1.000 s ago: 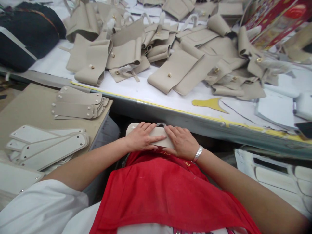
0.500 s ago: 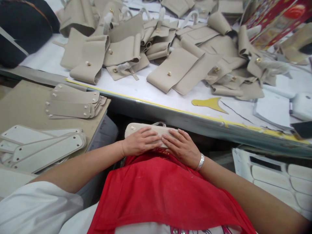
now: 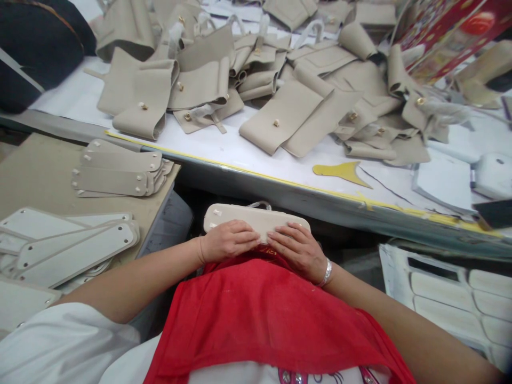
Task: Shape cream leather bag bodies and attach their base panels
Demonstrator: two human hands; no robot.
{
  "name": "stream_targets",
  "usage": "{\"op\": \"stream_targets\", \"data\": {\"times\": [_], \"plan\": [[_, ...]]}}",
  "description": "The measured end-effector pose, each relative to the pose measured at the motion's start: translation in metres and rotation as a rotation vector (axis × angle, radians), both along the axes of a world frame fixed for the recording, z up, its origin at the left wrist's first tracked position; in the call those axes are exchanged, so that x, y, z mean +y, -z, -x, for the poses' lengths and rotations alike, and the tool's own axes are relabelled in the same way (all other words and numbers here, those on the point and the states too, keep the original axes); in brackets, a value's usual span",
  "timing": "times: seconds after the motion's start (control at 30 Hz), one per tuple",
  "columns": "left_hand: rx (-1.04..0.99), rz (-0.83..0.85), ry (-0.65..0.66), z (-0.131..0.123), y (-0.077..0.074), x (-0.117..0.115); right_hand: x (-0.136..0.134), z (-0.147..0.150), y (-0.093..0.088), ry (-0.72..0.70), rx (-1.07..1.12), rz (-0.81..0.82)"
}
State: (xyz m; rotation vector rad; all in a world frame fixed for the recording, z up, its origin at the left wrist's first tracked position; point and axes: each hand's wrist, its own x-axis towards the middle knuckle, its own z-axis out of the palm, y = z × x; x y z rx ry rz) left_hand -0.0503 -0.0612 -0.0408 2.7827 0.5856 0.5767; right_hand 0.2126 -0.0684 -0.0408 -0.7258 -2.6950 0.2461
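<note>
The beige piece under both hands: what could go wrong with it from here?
The beige piece might slip: the left hand and right hand rest along its near side, and any grip underneath is hidden. The loop at its far side could snag on the worktable, whose edge lies just beyond. The silvery bracelet, if dragged across, could scuff its pale surface.

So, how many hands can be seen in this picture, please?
2. The left hand is at the left part of the beige panel; the right hand, with a silver bracelet at its wrist, is at the right part. No others show.
</note>
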Motion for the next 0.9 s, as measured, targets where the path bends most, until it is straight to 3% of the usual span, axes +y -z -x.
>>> {"op": "stream_targets", "data": {"times": [0.1, 0.3, 0.47, 0.6, 0.8, 0.9], "plan": [[-0.017, -0.035, -0.024, 0.006, -0.002, -0.001, -0.002, -0.006, -0.005, 0.009, 0.016, -0.025], [0.108, -0.054, -0.252, 0.040, -0.017, -0.003, -0.006, -0.021, -0.024, 0.138, -0.072, -0.074], [0.199, -0.101, -0.321, 0.059, -0.029, -0.014, -0.012, -0.023, -0.037, 0.203, -0.121, -0.099], [0.199, -0.104, -0.404, 0.047, -0.030, -0.020, -0.010, -0.008, -0.036, 0.232, -0.138, -0.105], [0.174, -0.063, -0.322, 0.001, -0.023, -0.011, 0.007, 0.034, -0.025, 0.146, -0.093, -0.072], [0.178, -0.057, -0.337, 0.004, -0.024, -0.012, 0.007, 0.027, -0.029, 0.138, -0.101, -0.088]]}}
